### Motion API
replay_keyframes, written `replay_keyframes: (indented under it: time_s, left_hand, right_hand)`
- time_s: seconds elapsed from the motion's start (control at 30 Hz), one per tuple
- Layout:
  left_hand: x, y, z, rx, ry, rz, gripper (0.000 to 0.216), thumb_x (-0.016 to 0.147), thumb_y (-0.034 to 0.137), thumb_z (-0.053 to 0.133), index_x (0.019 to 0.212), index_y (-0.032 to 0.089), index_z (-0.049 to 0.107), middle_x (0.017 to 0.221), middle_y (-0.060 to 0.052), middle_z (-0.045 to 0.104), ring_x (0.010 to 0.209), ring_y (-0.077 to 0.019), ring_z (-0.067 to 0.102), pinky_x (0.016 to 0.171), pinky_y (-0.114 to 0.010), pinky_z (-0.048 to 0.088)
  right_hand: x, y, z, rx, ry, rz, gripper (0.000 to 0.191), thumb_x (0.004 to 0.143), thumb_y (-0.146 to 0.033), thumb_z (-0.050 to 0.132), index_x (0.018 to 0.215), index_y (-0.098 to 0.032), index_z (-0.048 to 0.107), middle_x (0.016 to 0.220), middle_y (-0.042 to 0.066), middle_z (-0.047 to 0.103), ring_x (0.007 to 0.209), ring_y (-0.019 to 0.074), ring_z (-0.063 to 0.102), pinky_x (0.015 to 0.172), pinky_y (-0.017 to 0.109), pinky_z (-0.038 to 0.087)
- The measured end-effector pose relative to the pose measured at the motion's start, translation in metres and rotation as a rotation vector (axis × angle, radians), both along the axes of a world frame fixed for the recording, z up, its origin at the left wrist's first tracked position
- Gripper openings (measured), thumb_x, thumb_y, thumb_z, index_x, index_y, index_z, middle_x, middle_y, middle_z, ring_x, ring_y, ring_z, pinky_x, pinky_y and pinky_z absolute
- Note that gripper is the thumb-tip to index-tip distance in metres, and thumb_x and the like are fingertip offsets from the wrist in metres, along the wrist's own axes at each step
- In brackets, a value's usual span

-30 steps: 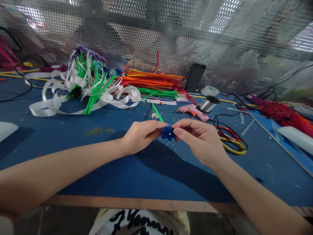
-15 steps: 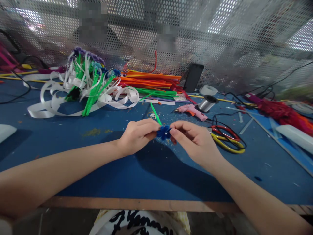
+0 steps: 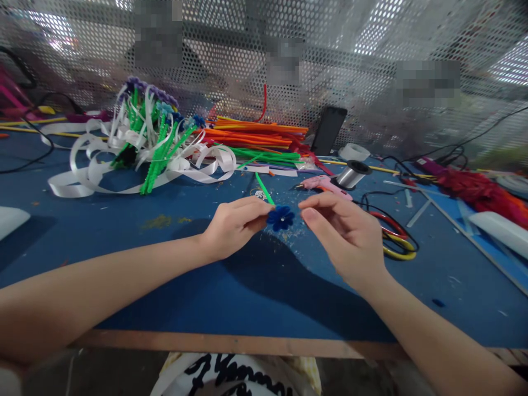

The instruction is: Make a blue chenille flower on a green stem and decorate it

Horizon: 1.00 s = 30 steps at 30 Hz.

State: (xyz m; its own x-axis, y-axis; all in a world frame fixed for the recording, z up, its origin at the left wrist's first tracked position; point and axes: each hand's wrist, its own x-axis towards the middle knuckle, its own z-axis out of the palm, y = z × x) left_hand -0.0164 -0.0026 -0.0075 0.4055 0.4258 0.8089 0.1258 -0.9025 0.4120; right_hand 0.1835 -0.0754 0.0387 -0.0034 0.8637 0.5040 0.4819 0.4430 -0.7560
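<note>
A dark blue pipe-cleaner flower (image 3: 281,218) with a small pale bead at its centre faces me above the table. Its green stem (image 3: 264,187) slants away toward the back. The closed fingertips of my left hand (image 3: 239,226) pinch the flower at its left side. Just right of the petals is my right hand (image 3: 345,234), apart from the flower, thumb and fingers parted with nothing between them. Beyond that hand lie a pink glue gun (image 3: 328,186) and scissors with red and yellow handles (image 3: 398,246), partly covered by the hand.
Finished flowers with green stems (image 3: 159,154) and white ribbon (image 3: 78,190) lie at back left. Orange pipe cleaners (image 3: 251,135) and green ones (image 3: 268,158) are piled before the perforated metal screen (image 3: 231,66). A wire spool (image 3: 352,175) and a phone (image 3: 329,132) stand right of them.
My right hand has let go of the flower's right side and drawn back a little to the right. My left hand keeps its pinch, and the whole flower now shows.
</note>
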Motion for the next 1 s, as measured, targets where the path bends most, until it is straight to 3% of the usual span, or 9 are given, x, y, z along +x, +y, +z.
replay_keyframes:
  time_s: [0.17, 0.37, 0.6, 1.0]
  left_hand:
    - [-0.0010, -0.0007, 0.0012, -0.041, 0.011, -0.008, 0.016, 0.098, 0.012, 0.054, 0.102, 0.016, 0.070, 0.087, -0.004, 0.072, 0.081, -0.0106, 0.069, 0.073, -0.019, 0.053]
    - [-0.0010, -0.0007, 0.0027, -0.032, -0.003, -0.050, 0.017, 0.098, 0.009, 0.053, 0.105, 0.015, 0.069, 0.093, -0.006, 0.073, 0.087, -0.0108, 0.069, 0.077, -0.020, 0.054]
    - [-0.0005, 0.0003, 0.0014, -0.025, -0.014, -0.051, 0.019, 0.100, 0.012, 0.052, 0.107, 0.016, 0.069, 0.093, -0.006, 0.073, 0.087, -0.0112, 0.069, 0.078, -0.022, 0.055]
    - [-0.0011, 0.0009, -0.0004, 0.033, 0.023, -0.017, 0.016, 0.098, 0.013, 0.056, 0.108, 0.016, 0.067, 0.096, -0.006, 0.074, 0.088, -0.0111, 0.069, 0.077, -0.021, 0.054]
  right_hand:
    - [-0.0035, -0.0029, 0.0040, 0.455, -0.420, -0.056, 0.019, 0.085, -0.009, 0.067, 0.096, -0.025, 0.069, 0.087, 0.005, 0.071, 0.080, 0.0199, 0.065, 0.077, 0.036, 0.052]
    - [-0.0050, 0.0023, -0.0004, 0.659, -0.582, -0.106, 0.023, 0.081, -0.006, 0.073, 0.097, -0.023, 0.068, 0.083, 0.003, 0.073, 0.076, 0.0186, 0.068, 0.077, 0.035, 0.055]
    - [-0.0044, 0.0031, 0.0006, 0.700, -0.624, -0.103, 0.020, 0.078, -0.003, 0.075, 0.089, -0.017, 0.067, 0.079, 0.004, 0.072, 0.074, 0.0177, 0.066, 0.077, 0.035, 0.056]
    - [-0.0057, -0.0009, -0.0021, 0.717, -0.734, -0.094, 0.019, 0.081, -0.002, 0.069, 0.092, -0.016, 0.061, 0.082, 0.007, 0.068, 0.075, 0.0194, 0.062, 0.072, 0.036, 0.054]
